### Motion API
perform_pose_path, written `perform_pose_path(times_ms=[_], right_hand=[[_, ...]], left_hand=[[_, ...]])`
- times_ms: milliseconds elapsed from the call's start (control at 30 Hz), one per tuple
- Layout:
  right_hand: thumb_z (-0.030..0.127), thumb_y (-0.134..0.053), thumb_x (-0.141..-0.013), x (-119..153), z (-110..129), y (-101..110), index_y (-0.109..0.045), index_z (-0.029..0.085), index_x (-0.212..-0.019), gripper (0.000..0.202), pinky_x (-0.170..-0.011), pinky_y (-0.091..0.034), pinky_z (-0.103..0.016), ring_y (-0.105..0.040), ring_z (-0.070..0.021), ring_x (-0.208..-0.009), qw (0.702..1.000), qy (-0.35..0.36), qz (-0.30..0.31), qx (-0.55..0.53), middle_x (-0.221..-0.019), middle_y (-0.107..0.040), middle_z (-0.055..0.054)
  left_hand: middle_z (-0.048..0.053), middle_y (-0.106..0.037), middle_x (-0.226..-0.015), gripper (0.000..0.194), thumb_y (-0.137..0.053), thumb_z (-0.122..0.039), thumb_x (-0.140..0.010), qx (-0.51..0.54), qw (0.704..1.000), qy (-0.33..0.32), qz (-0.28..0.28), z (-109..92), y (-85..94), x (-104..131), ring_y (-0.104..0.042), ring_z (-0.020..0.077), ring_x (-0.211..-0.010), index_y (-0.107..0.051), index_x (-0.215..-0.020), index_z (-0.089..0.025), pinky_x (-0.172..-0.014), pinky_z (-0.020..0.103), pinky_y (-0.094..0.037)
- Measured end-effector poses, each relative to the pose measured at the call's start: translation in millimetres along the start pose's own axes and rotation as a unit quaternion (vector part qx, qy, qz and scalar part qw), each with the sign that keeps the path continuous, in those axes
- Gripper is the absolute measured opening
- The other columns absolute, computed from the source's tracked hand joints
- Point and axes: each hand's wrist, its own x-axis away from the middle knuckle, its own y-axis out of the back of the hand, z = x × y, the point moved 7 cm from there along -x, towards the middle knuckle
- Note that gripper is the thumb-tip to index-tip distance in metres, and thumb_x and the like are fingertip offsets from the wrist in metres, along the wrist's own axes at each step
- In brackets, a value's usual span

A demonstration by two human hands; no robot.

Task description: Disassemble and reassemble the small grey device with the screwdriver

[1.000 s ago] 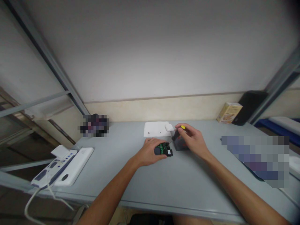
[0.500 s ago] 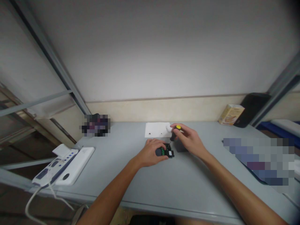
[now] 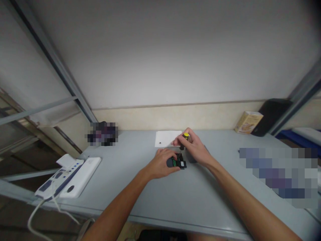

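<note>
My left hand [image 3: 163, 163] is closed around the edges of a small black electronic device [image 3: 182, 164] with a bit of green circuit board showing, and holds it against the table. In my right hand [image 3: 197, 147] is a screwdriver [image 3: 186, 136] with a black handle and a yellow end. It stands nearly upright, its thin shaft pointing down at the device's far part. Whether the tip sits in a screw is too small to tell. Behind the hands lies a white sheet of paper [image 3: 165, 136] with a tiny dark piece [image 3: 159, 143] on it. A dark flat object [image 3: 192, 160] is partly hidden under my right hand.
A power strip [image 3: 60, 175] and a white flat box-like device [image 3: 84, 177] lie at the left of the grey table [image 3: 150, 201], with a cable hanging over the edge. At the back right stand a yellow box [image 3: 248, 122] and a black case [image 3: 272, 117]. Blurred items flank both sides.
My right hand has shifted left with the screwdriver, which now stands more upright. Its fingers reach over the paper's right part. My left hand and the device have stayed in place.
</note>
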Motion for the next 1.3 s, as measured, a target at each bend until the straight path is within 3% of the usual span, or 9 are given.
perform_pose_path(times_ms=[100, 200, 400, 500, 600, 700, 900, 1067, 1300], right_hand=[[0.055, -0.06, -0.095, 0.9, -6.7, -5.1, -0.05, 0.026, -0.102, 0.032, -0.064, -0.044, -0.026, -0.053, -0.0132, -0.062, 0.999, 0.006, -0.02, -0.026, -0.066, -0.053, 0.006], [0.059, -0.047, -0.1, -0.5, -9.5, -8.6, -0.054, 0.027, -0.121, 0.039, -0.062, -0.042, -0.027, -0.05, -0.0138, -0.062, 0.996, 0.004, -0.028, -0.083, -0.07, -0.049, 0.005], [0.052, -0.067, -0.09, 1.4, -6.2, -5.8, -0.057, 0.024, -0.097, 0.03, -0.081, -0.05, -0.033, -0.063, -0.0175, -0.081, 0.993, -0.016, -0.015, -0.116, -0.093, -0.065, -0.003], [0.048, -0.074, -0.086, 0.8, -5.8, 0.7, -0.049, 0.026, -0.092, 0.034, -0.073, -0.049, -0.029, -0.06, -0.0145, -0.07, 0.992, -0.002, -0.045, -0.122, -0.081, -0.062, 0.002], [0.058, -0.061, -0.093, -1.3, -8.4, 3.4, -0.05, 0.028, -0.1, 0.032, -0.059, -0.043, -0.026, -0.047, -0.0135, -0.056, 0.991, -0.003, -0.063, -0.116, -0.065, -0.045, 0.006], [0.065, -0.045, -0.097, -1.8, -8.4, 2.8, -0.056, 0.027, -0.109, 0.041, -0.062, -0.046, -0.029, -0.051, -0.0155, -0.061, 0.992, -0.019, -0.056, -0.111, -0.072, -0.05, 0.002], [0.059, -0.064, -0.09, 2.8, -2.0, -1.5, -0.05, 0.025, -0.086, 0.038, -0.072, -0.05, -0.03, -0.059, -0.0148, -0.07, 0.997, -0.008, -0.019, -0.076, -0.083, -0.062, -0.001], [0.064, -0.056, -0.093, 1.5, -7.8, -1.2, -0.05, 0.027, -0.096, 0.037, -0.052, -0.035, -0.025, -0.037, -0.0117, -0.05, 0.995, -0.002, -0.045, -0.091, -0.06, -0.038, 0.008], [0.058, -0.048, -0.099, 2.4, 1.4, -6.7, -0.064, 0.022, -0.104, 0.04, -0.064, -0.043, -0.028, -0.052, -0.0147, -0.067, 0.998, -0.005, -0.012, -0.061, -0.076, -0.055, 0.0]], left_hand=[[0.005, -0.069, -0.129, 0.03, -0.079, -0.041, -0.083, -0.001, 1.0, -0.002, -0.001, 1.9, -1.4, 0.2, -0.06, 0.0263, -0.122, -0.062, -0.1, -0.023, -0.109, 0.043, -0.036], [0.005, -0.07, -0.126, 0.03, -0.078, -0.042, -0.084, -0.001, 1.0, 0.005, 0.002, 4.6, -2.8, 0.6, -0.061, 0.026, -0.119, -0.063, -0.101, -0.023, -0.108, 0.043, -0.038], [0.005, -0.069, -0.128, 0.029, -0.079, -0.041, -0.084, -0.001, 1.0, -0.001, -0.002, 3.9, -2.7, 0.8, -0.061, 0.0268, -0.122, -0.066, -0.105, -0.025, -0.11, 0.043, -0.038], [0.004, -0.069, -0.128, 0.029, -0.079, -0.041, -0.084, 0.0, 1.0, -0.008, -0.005, 3.2, -2.4, 0.9, -0.061, 0.0259, -0.122, -0.066, -0.105, -0.025, -0.11, 0.043, -0.037], [0.004, -0.071, -0.124, 0.03, -0.079, -0.042, -0.084, -0.004, 1.0, -0.006, -0.001, 3.6, -2.9, 0.8, -0.062, 0.0252, -0.119, -0.067, -0.105, -0.024, -0.109, 0.042, -0.039], [0.005, -0.071, -0.121, 0.034, -0.08, -0.042, -0.082, -0.011, 1.0, 0.009, 0.002, 4.8, -2.7, 0.4, -0.062, 0.0261, -0.117, -0.066, -0.107, -0.024, -0.107, 0.042, -0.04], [0.004, -0.072, -0.117, 0.037, -0.079, -0.043, -0.082, -0.011, 1.0, 0.016, -0.004, 3.5, -1.7, -0.2, -0.063, 0.0264, -0.114, -0.064, -0.11, -0.025, -0.107, 0.042, -0.04], [0.003, -0.072, -0.117, 0.032, -0.078, -0.042, -0.084, -0.016, 1.0, 0.004, 0.0, 1.4, -3.0, 0.1, -0.063, 0.026, -0.114, -0.065, -0.107, -0.025, -0.105, 0.041, -0.04], [0.002, -0.072, -0.121, 0.032, -0.079, -0.043, -0.085, -0.023, 1.0, -0.008, -0.005, -0.3, -2.8, -0.7, -0.062, 0.0259, -0.117, -0.066, -0.108, -0.025, -0.107, 0.041, -0.038]])
